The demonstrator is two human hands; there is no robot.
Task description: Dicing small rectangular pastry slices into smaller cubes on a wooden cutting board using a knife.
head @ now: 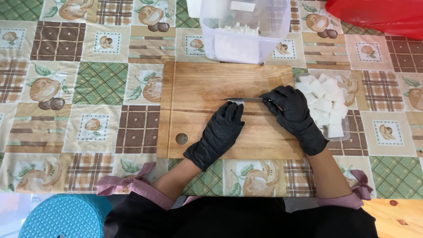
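Your right hand [293,115], in a black glove, is closed around the handle of a knife [245,100]; the thin blade points left across the wooden cutting board [194,110]. Your left hand [219,132], also gloved in black, lies with its fingers curled down and fingertips pressed on a small white piece [236,102] just under the blade; most of that piece is hidden by your fingers. The board lies flat on the table, with a round hole [181,139] near its lower left corner.

Just right of the board, touching its edge, sits a shallow clear plastic tray [343,132] filled with white cubes [326,105], piled unevenly. Your right wrist passes over the tray's near left corner.

Beyond the board's far edge stands a taller, clear, rectangular plastic container [238,44] with rounded corners. It holds more small white pieces [240,29], and a pale rectangular patch shows on its upper part; whether that is a label I cannot tell.

At the top right corner lies something bright red [379,13], cut off by the edge of the view. The tablecloth [88,83] is a patchwork print of green and brown plaid squares and fruit pictures. At the bottom left, below the table edge, is a round turquoise stool [66,216] with a textured top. Your sleeves end in pink cuffs [136,185].
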